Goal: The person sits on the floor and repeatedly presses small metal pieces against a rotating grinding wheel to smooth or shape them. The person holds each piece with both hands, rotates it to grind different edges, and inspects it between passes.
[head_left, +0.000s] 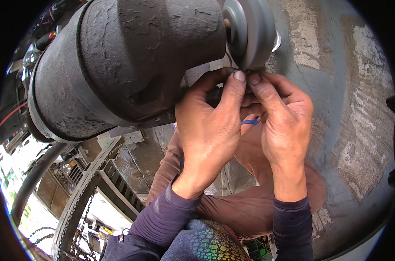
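Observation:
A large dark, rough-coated cylindrical machine housing (132,52) fills the upper left, with a grey round wheel (258,35) on a shaft at its right end. Directly under the wheel, my left hand (208,132) and my right hand (285,124) meet with thumbs and fingers pinched close together at the wheel's lower edge. What they hold is hidden between the fingertips. My left fingers curl up beside the housing's underside. Below and behind my hands shows a foot with a blue strap (249,122).
At the lower left are a metal frame (86,182) with hanging chains (67,224), a thick dark pipe (38,172) and vehicle parts with a round lamp (67,167). My bent legs (232,213) are below. A scuffed grey surface (354,122) spans the right.

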Demonstrator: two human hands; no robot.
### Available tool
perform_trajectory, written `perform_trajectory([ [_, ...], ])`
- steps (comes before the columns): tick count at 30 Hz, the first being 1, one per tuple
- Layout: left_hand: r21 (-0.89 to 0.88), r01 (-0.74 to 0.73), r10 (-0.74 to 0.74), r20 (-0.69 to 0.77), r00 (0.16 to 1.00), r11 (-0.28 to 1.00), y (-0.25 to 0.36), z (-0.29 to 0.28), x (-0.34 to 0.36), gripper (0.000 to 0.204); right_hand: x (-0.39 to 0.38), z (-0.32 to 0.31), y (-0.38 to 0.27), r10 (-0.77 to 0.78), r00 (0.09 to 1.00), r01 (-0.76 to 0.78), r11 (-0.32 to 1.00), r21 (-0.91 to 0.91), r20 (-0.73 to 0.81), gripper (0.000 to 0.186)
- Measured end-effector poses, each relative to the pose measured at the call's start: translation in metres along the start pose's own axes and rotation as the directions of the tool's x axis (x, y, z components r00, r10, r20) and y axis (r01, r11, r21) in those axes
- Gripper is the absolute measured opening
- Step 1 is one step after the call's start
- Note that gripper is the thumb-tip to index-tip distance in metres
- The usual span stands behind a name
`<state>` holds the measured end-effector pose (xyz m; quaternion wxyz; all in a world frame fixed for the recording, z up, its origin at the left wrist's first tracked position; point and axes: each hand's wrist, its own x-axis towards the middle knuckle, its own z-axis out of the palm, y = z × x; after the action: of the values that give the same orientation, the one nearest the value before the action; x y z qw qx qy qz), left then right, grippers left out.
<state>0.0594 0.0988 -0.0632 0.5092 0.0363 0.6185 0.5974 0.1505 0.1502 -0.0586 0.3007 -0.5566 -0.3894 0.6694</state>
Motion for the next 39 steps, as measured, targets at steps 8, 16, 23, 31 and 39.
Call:
perform_trajectory([
  [8, -0.025, 0.017, -0.017, -0.010, 1.000, 1.000, 0.0028, -0.0013, -0.0011, 0.030, 0.0009, 0.0026, 0.0003, -0.029, 0.999, 0.030, 0.998, -0.061, 0.017, 0.018],
  [16, 0.034, 0.044, -0.041, -0.060, 0.997, 0.998, 0.0055, -0.0031, -0.0063, 0.028, 0.0002, 0.0047, -0.0010, -0.041, 0.998, 0.045, 0.995, -0.091, 0.042, 0.017],
  [23, 0.095, -0.016, 0.024, -0.078, 0.997, 0.995, 0.0003, -0.0034, -0.0027, 0.026, 0.0013, 0.0049, -0.0012, -0.019, 0.999, 0.022, 0.997, -0.074, 0.037, 0.017],
  [31, 0.047, 0.014, -0.012, -0.038, 0.999, 0.999, 0.0018, -0.0019, -0.0037, 0.029, 0.0019, 0.0017, 0.0004, -0.036, 0.999, 0.038, 0.997, -0.068, 0.036, 0.016],
  [39, -0.058, -0.045, 0.045, 0.006, 0.999, 0.997, -0.0034, 0.0017, 0.0006, 0.030, 0.0016, 0.0004, 0.0011, -0.043, 0.999, 0.043, 0.998, -0.036, 0.010, 0.018],
])
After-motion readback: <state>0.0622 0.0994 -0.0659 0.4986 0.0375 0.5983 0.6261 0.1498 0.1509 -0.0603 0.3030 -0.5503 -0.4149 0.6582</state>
